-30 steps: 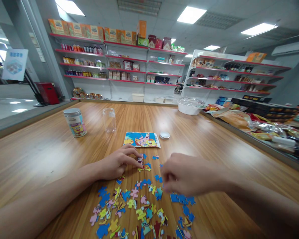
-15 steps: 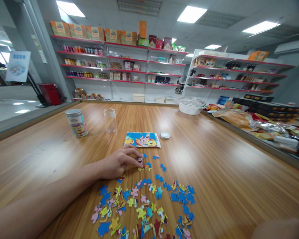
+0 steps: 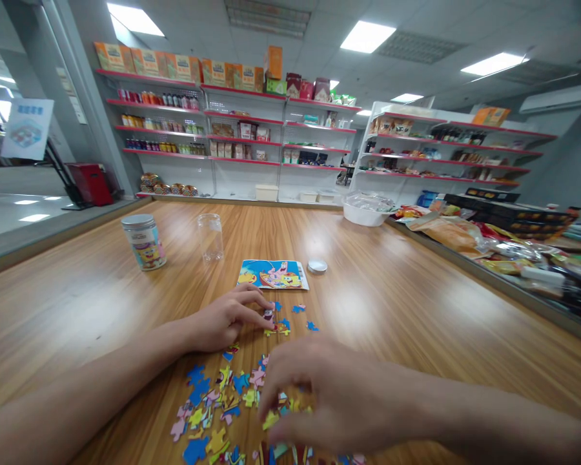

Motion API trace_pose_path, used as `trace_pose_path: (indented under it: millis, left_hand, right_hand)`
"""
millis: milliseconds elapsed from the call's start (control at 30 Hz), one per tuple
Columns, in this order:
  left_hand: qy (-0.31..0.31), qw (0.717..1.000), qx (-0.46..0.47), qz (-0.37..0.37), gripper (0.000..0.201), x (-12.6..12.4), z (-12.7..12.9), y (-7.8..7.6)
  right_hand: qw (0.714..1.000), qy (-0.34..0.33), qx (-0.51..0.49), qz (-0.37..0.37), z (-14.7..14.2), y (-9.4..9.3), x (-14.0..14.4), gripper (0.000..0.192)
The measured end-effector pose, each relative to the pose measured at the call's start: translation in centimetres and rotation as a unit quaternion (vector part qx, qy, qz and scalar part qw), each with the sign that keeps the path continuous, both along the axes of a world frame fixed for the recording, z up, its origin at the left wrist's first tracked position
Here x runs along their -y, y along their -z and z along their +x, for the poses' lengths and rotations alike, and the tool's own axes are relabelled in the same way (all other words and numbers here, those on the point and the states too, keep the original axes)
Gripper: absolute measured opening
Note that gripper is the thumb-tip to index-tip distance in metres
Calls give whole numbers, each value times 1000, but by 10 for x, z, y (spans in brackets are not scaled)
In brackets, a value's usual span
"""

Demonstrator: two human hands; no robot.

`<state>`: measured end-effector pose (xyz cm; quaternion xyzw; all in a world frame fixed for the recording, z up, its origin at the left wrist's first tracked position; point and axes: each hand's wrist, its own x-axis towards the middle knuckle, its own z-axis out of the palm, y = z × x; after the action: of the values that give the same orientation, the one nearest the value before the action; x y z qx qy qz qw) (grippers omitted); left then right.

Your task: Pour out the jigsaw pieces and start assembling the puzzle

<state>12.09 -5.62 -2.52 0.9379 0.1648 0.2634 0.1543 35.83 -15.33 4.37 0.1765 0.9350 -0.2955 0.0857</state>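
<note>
- Jigsaw pieces [image 3: 217,441], loose, blue, yellow and pink: crowded on the near part of the wood-grain table [image 3: 416,336], some partly hidden behind the right hand. A low sweep of the palm could have scattered or flipped them.
- Right hand [image 3: 319,394], bare: blurred, over the loose lot, thumb and fingers apart; contact with any piece could not be told. Among such close neighbours, fingertips risked catching the wrong piece.
- Left hand [image 3: 227,320], bare: thumb and forefinger spaced apart, tips at a small puzzle cluster [image 3: 283,327]. Too much pressure or a sideways drag could have skewed the cluster or parted its pieces.
- Stray pieces [image 3: 299,309], few: right of the cluster, liable to be nudged by a passing right hand.
- Cartoon picture card [image 3: 274,274]: flat, just beyond the left fingers; a forward reach could have pushed it askew.
- Silver lid [image 3: 317,265]: near the card's right edge; a knock might have sent it sliding.
- Clear jar [image 3: 212,239] and printed can [image 3: 145,242]: upright, left of the card. The jar looked light; a swinging left forearm could have tipped it.
- White bowl [image 3: 363,214]: far edge, well apart; little hazard.
</note>
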Motion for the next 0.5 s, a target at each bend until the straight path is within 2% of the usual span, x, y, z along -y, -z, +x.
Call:
trace_pose_path:
  millis: [33, 67, 133, 200, 267, 500]
  left_hand:
    - [-1, 1000, 2, 5, 70, 0, 0, 0]
    - [-1, 1000, 3, 9, 68, 0, 0, 0]
    - [0, 1000, 3, 14, 66, 0, 0, 0]
    - [0, 1000, 2, 14, 66, 0, 0, 0]
    - [1, 1000, 4, 12, 66, 0, 0, -1]
    - [0, 1000, 5, 10, 67, 0, 1, -2]
  right_hand:
    - [996, 69, -38, 36, -2, 2, -9, 33]
    - [973, 175, -107, 109, -3, 7, -17, 27]
    - [937, 251, -141, 196, -4, 18, -27, 18]
    - [928, 260, -139, 227, -4, 27, -32, 14]
    - [933, 250, -122, 229, -3, 31, -31, 10]
    - [939, 284, -62, 184, -4, 24, -25, 15]
